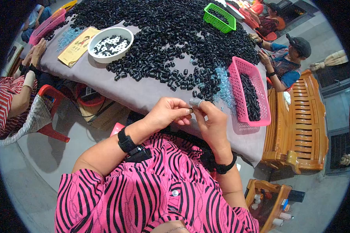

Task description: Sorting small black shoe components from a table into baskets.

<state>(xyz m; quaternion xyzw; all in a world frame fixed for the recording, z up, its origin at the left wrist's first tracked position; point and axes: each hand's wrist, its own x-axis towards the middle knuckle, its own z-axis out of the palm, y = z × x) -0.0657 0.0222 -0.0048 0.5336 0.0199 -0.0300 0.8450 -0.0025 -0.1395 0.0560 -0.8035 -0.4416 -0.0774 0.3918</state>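
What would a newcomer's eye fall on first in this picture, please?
Most striking is the huge heap of small black tubular parts spread over the grey-covered table. Bright baskets stand out against it: a pink one at the right edge, a green one farther back. In front, the left hand and right hand meet, pinching one small piece.

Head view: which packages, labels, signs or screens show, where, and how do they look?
Printed paper packet: flat on the grey table, far left, beside the white bowl; rectangular, yellow-tan with a small coloured picture and dark print.
No screens or signs visible.
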